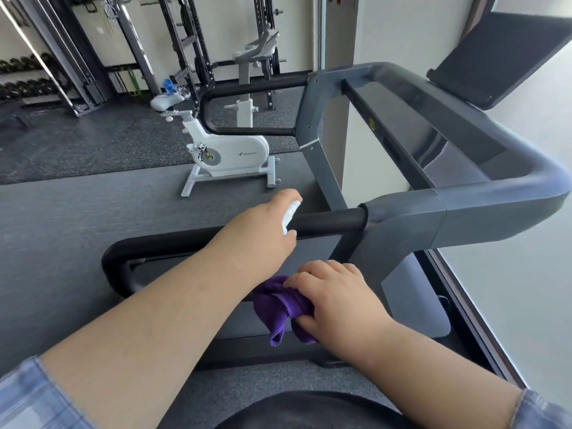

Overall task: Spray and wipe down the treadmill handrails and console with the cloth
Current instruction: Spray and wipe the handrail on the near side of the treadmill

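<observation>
Spray bottle and cloth at the near handrail (325, 222)

Left hand (263, 230) fingers wrap a white spray bottle (290, 217) just above the handrail; right hand (337, 298) fingers grip a purple cloth (278, 308) just below it.

both forearms are bare from the hands back to the elbows. behind the left hand (260, 230) a rolled sleeve (28, 397) of pale blue plaid; behind the right hand (337, 301), a matching blue sleeve cuff (544, 413).
</observation>
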